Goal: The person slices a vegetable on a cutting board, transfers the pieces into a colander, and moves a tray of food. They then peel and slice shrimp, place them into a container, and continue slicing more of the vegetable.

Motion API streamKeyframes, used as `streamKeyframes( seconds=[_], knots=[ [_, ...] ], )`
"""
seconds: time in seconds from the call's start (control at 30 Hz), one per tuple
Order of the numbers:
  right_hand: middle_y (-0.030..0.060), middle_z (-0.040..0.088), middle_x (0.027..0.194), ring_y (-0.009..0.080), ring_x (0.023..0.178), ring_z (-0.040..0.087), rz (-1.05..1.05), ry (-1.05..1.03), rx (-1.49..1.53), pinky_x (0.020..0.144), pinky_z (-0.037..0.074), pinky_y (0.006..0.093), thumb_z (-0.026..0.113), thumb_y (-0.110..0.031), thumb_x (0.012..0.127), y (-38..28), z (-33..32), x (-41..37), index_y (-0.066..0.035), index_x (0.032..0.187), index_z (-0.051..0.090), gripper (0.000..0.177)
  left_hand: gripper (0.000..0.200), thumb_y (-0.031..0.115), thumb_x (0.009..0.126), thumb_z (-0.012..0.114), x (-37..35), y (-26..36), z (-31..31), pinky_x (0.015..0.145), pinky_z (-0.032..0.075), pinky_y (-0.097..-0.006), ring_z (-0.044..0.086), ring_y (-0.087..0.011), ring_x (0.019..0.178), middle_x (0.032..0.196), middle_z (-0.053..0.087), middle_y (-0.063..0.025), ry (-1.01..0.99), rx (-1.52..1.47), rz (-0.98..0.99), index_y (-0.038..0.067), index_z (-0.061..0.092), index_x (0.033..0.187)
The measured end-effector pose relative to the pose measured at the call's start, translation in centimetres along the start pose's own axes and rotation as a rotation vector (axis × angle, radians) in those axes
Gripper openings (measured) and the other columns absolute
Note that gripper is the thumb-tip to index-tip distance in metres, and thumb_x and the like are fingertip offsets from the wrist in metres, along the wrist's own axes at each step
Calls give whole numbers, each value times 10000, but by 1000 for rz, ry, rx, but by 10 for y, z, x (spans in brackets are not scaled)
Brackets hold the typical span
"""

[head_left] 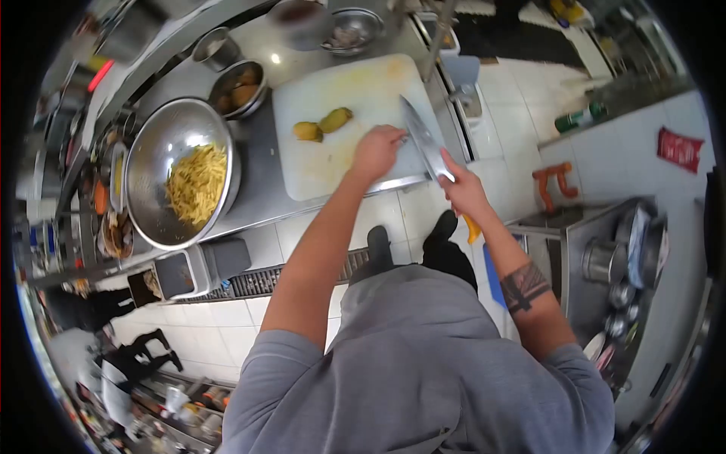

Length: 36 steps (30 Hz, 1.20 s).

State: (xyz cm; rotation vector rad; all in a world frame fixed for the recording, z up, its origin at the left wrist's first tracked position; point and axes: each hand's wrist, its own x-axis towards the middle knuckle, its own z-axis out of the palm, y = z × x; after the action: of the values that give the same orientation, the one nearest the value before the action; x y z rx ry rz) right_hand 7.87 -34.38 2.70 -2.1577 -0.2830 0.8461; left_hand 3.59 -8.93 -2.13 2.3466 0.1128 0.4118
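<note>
My right hand (466,191) grips a large kitchen knife (425,138) with a yellow handle, its broad blade pointing away over the right part of the white cutting board (302,170). My left hand (376,153) is over the board beside the blade, fingers curled together and their tips at or close to the steel. Whether anything small is between those fingers is hidden. Two olive-yellow oblong pieces of produce (323,125) lie end to end on the board, beyond my left hand. Left of the board, a big steel bowl (145,163) holds a heap of thin yellow strips (197,184).
Behind the big bowl stand a smaller bowl of brown roundish items (240,89), a metal pot (217,49) and a colander (352,30). A grey bin (181,272) stands below the counter edge. Steel pots (605,261) sit on shelving at right. Other people (125,371) are at lower left.
</note>
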Motion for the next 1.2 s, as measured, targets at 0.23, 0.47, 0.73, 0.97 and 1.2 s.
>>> streamKeyframes(
  seconds=[0.23,0.47,0.73,0.97,1.2],
  knots=[
    [102,612,709,177,497,581,27,-33,32,455,544,362,628,-262,1047,-14,-12,7,-377,1638,439,631,265,73,918,757,4,12,-4,889,588,-356,748,-272,956,1115,781,-136,-25,-52,-142,73,800,1179],
    [189,729,832,309,616,702,-11,-70,-109,618,597,409,617,-245,1045,-2,-22,-20,-359,1639,430,633,296,66,914,764,7,11,-3,867,586,-362,749,-272,938,1086,773,-131,-52,-12,-118,70,794,1208],
    [171,693,802,280,638,643,-107,-25,-70,674,545,407,641,-193,1036,26,-1,-21,-365,1637,441,657,288,116,929,720,13,26,-23,874,565,-469,703,-393,947,1033,739,-174,-327,233,-83,137,812,1202],
    [130,664,730,194,501,604,67,-170,124,483,536,361,634,-227,1038,20,-4,-53,-346,1653,416,663,281,152,910,743,3,19,-13,865,574,-478,717,-406,926,997,752,-198,-189,255,-87,137,821,1179],
    [89,601,618,164,457,577,-95,-4,71,475,527,362,649,-204,1047,26,44,-37,-362,1663,394,686,345,191,886,797,-6,24,-10,874,589,-395,762,-334,941,1057,777,-203,-123,166,-283,57,799,1205]
  ],
)
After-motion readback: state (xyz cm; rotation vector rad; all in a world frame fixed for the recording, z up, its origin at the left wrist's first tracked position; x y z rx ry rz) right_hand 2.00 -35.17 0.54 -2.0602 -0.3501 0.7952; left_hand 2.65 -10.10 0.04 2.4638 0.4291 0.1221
